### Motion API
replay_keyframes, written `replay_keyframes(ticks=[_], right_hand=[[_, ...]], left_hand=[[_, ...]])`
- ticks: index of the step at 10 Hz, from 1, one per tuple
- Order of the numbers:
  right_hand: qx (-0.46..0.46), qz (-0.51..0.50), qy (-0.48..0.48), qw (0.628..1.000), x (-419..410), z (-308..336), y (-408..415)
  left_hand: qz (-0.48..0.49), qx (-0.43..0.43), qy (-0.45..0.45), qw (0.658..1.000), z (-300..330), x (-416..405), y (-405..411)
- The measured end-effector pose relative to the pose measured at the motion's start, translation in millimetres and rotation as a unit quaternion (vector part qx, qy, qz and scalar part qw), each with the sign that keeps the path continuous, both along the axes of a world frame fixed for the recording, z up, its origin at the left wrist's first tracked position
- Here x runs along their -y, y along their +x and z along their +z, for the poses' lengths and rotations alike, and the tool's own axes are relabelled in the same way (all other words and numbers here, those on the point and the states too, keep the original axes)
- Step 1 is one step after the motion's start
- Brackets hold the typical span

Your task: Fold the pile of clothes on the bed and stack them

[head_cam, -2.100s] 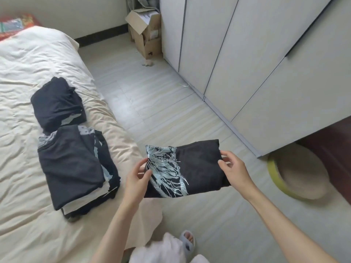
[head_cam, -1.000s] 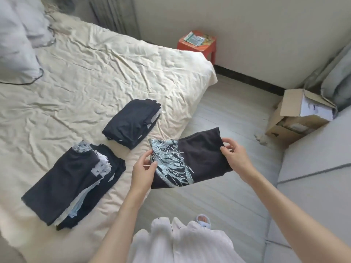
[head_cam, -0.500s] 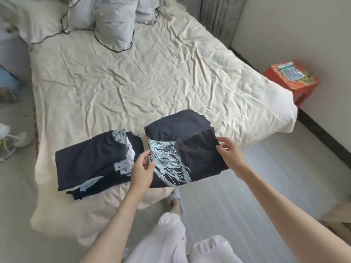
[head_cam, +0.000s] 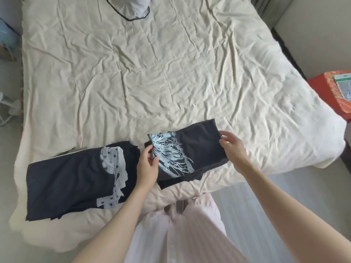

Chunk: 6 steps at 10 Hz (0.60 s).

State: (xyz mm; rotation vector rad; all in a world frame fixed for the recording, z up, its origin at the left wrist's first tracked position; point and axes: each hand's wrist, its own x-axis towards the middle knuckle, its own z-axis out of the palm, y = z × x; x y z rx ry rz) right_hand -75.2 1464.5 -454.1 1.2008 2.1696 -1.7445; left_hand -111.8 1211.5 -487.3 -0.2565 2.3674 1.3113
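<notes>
Left hand (head_cam: 147, 166) and right hand (head_cam: 232, 147) pinching folded black shirt (head_cam: 199, 149), pale print, lettering unreadable

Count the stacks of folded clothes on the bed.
2: a wide dark stack with star-print fabric at left; a smaller dark stack beneath the held black printed shirt, mostly hidden.

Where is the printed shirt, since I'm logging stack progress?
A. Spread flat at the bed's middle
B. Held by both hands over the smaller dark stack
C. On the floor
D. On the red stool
B: the left hand and right hand pinch the ends of the printed shirt over the smaller stack.
</notes>
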Motion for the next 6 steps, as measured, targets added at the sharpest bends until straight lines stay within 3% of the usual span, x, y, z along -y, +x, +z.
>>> replay_keyframes(ticks=[1,2,3,4,5,6], right_hand=[[0.077,0.094,0.009,0.993,-1,-32,-2],[0.127,0.177,0.073,0.973,2,-46,4],[0.140,0.216,0.077,0.963,-3,-42,7],[0.112,0.174,0.039,0.978,-10,-19,-7],[-0.021,0.055,-0.022,0.998,-22,29,-36],[-0.253,0.068,-0.133,0.956,-56,104,-64]], left_hand=[[-0.013,0.076,-0.049,0.996,-20,-9,4],[-0.042,0.045,-0.090,0.994,-18,-16,10],[-0.129,-0.084,-0.191,0.969,-8,-22,14],[-0.312,-0.098,-0.301,0.896,-8,-33,19],[-0.400,-0.038,-0.366,0.839,-21,-43,18],[-0.414,0.008,-0.380,0.827,-27,-47,9]])
